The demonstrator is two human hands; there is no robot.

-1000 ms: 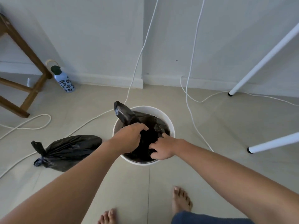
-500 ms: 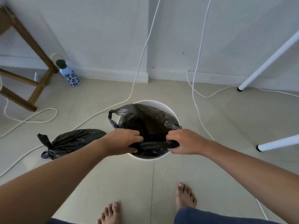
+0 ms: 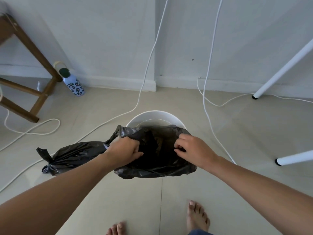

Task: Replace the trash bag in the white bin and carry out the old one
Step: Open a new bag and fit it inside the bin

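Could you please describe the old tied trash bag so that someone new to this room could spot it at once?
Start at the white bin in the middle of the tiled floor, near the wall. Just to its left, the old trash bag lies on its side on the tiles, beside a white cable. Unlike the open black bag that both hands hold over the bin, it is knotted shut and untouched.

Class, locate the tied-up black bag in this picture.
In the head view, the tied-up black bag lies on the floor, left of the white bin, partly behind the left forearm.
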